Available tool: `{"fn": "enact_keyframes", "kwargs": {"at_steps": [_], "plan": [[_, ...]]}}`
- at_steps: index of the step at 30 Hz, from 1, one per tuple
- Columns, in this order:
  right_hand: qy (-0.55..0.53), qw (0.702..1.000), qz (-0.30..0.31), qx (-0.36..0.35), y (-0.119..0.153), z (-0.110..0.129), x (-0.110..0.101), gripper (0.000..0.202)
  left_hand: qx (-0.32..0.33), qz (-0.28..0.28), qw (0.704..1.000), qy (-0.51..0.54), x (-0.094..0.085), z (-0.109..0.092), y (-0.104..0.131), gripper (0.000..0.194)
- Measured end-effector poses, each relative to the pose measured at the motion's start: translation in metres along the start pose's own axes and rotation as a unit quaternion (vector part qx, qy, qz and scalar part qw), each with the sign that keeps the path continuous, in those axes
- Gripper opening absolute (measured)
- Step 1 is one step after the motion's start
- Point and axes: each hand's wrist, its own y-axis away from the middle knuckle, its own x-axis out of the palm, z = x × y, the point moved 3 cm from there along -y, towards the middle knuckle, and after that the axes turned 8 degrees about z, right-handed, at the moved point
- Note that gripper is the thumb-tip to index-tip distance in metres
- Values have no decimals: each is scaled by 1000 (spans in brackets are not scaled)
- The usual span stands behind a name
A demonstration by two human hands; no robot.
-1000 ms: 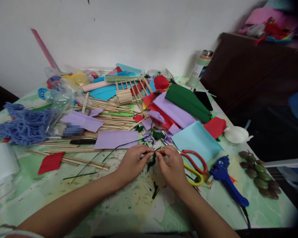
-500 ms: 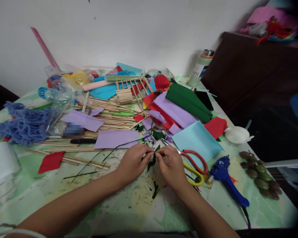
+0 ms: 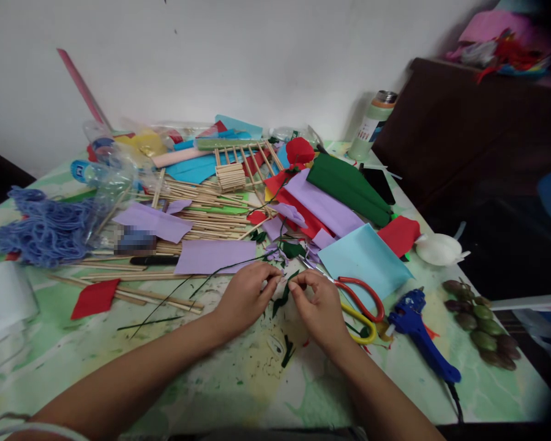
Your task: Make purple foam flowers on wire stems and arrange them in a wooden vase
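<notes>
Both hands meet low over the near middle of the table [image 3: 119, 367]. The left hand [image 3: 243, 300] and the right hand [image 3: 319, 306] each pinch a thin dark green strip [image 3: 282, 297] between thumb and fingertips, so the fingers of both are closed on it; the strip hangs between them, just above the marbled green tabletop. A thin dark wire [image 3: 211, 275] runs from near the left hand out to the left across the table.

Just right of the right hand lie scissors [image 3: 360, 303] with red and yellow handles, and beyond them a blue glue gun [image 3: 417, 334]. A light blue sheet [image 3: 362, 257] lies just past the scissors. Further off, a lilac sheet [image 3: 215, 256] rests near a heap of wooden sticks [image 3: 206, 217]. Blue yarn [image 3: 46, 229] is piled at the far left, a folded green sheet [image 3: 349, 190] sits right of centre, and a bottle [image 3: 371, 125] stands near the wall.
</notes>
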Motion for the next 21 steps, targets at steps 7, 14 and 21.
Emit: {"fn": "enact_keyframes", "kwargs": {"at_steps": [7,14,21], "plan": [[-35,999,-24,8,-1,1,-5,15,-80,-66,993,55,-14,19,-9,16],[-44,999,-17,10,0,-2,-5,16,-72,-53,993,82,-16,13,-7,20],[-38,999,8,-4,-1,-3,-2,15,-112,54,946,299,-3,3,-5,21]]}}
